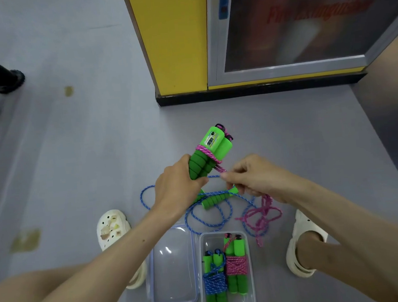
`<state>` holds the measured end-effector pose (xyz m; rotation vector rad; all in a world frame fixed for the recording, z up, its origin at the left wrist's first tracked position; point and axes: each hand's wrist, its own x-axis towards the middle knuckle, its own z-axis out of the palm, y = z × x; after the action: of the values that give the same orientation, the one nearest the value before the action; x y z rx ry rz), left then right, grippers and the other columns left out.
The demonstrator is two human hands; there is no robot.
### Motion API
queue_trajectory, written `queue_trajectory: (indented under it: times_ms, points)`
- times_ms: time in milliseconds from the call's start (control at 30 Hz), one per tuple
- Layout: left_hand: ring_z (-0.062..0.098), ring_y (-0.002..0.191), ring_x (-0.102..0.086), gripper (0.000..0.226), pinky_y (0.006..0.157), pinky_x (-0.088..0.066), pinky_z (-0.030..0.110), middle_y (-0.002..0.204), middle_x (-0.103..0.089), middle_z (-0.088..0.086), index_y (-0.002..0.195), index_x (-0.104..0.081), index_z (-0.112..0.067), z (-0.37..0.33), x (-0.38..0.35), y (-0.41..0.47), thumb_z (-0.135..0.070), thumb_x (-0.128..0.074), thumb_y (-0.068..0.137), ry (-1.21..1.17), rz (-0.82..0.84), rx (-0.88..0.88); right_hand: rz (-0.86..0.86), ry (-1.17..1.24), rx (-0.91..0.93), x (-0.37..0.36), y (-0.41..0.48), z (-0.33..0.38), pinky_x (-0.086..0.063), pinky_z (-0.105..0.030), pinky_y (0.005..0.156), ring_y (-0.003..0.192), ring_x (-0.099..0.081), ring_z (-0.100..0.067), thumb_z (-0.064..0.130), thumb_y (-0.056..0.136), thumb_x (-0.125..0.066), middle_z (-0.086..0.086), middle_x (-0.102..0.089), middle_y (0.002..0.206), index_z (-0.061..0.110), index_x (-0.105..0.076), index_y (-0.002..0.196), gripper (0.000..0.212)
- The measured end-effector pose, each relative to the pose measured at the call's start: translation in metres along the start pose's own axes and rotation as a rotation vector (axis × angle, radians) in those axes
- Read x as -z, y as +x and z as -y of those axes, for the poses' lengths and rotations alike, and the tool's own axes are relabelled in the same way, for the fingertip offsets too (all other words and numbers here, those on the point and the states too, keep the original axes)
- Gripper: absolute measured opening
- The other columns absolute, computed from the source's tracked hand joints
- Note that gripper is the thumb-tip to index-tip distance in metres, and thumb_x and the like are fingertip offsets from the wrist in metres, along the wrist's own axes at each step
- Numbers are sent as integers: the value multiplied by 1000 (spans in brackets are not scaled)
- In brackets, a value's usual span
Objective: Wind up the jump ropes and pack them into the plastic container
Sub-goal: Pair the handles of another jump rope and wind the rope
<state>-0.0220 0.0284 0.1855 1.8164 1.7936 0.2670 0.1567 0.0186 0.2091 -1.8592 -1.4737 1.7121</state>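
My left hand (pixel 175 186) grips the two green foam handles (pixel 211 150) of a pink jump rope, held together and pointing away from me. A couple of pink turns circle them below the counter display. My right hand (pixel 252 178) pinches the pink rope (pixel 261 214) just beside the handles; its loose rest trails on the floor. A blue jump rope (pixel 212 211) with green handles lies unwound beneath my hands. The clear plastic container (pixel 248 266) near my feet holds two wound ropes, one blue (pixel 215 283) and one pink (pixel 236 266).
The container's clear lid (pixel 172 267) lies flat to its left. My feet in white clogs (pixel 112 229) (pixel 303 245) flank the work area on the grey floor. A yellow pillar (pixel 172 38) and a glass cabinet (pixel 290 24) stand ahead; a black wheeled object (pixel 9 80) is far left.
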Motion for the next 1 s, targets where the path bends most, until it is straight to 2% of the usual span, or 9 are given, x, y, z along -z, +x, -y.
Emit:
queue_trajectory:
  times_ms: [233,333,500,600,700,767,867,933,1000]
  points:
    - [25,71,-52,32,60,-37,32,77,-55,-3,105,-50,-19,-6,-1,-6,-39,-65,85,145,-79,-58,-61,169,-23,4,4,-3,-41,-16,48,44,-47,-5,16,94,-57,1,-60,57,4,-72,81,23]
    - [29,78,-55,32,63,-37,32,83,-60,1,105,-50,-19,-6,1,-5,-40,-64,86,179,-71,-42,-38,287,-78,1,4,-3,-26,-16,38,32,-30,-4,10,98,-49,1,-47,45,5,-59,71,29]
    - [24,68,-47,29,59,-31,31,86,-59,0,105,-46,-18,-8,-3,-10,-39,-58,91,307,-112,-131,-4,229,-117,1,7,0,-19,-19,38,36,-23,-8,22,97,-52,4,-43,44,4,-68,89,26]
    - [24,68,-49,29,58,-29,30,85,-54,0,110,-46,-17,-9,-4,-8,-37,-56,92,362,-138,-160,21,266,-93,-4,7,2,-32,-17,38,33,-39,-6,23,98,-51,2,-53,46,6,-66,79,29]
    - [23,67,-46,26,54,-26,29,82,-44,-2,112,-45,-18,-10,-8,-8,-32,-56,93,426,-146,-166,62,339,-86,-8,8,3,-51,-16,51,50,-63,-7,16,95,-56,-7,-68,63,4,-66,82,21]
    - [22,59,-43,30,46,-15,26,74,-46,1,104,-52,-16,-9,-12,-9,-22,-71,81,427,-180,-203,49,349,-64,-9,9,3,-53,-16,58,56,-65,-7,10,93,-57,-9,-69,71,0,-68,91,15]
    - [20,46,-33,49,47,1,18,61,-49,2,87,-59,-13,-11,-16,-9,-6,-87,47,499,-215,-238,26,385,-23,-11,12,1,-53,-21,70,59,-64,-8,5,95,-52,-7,-67,72,-6,-65,102,19]
    - [19,47,-35,59,47,0,17,65,-50,4,96,-63,-11,-11,-19,-11,-1,-84,42,494,-235,-264,46,440,-12,-12,11,0,-53,-23,76,61,-68,-11,5,98,-45,-8,-70,72,-10,-61,108,24]
    - [21,52,-45,73,45,-5,18,71,-52,5,114,-62,-9,-12,-20,-14,-3,-83,44,469,-218,-283,73,480,-4,-10,9,2,-56,-19,72,64,-70,-15,4,100,-39,-12,-71,76,-11,-59,110,27]
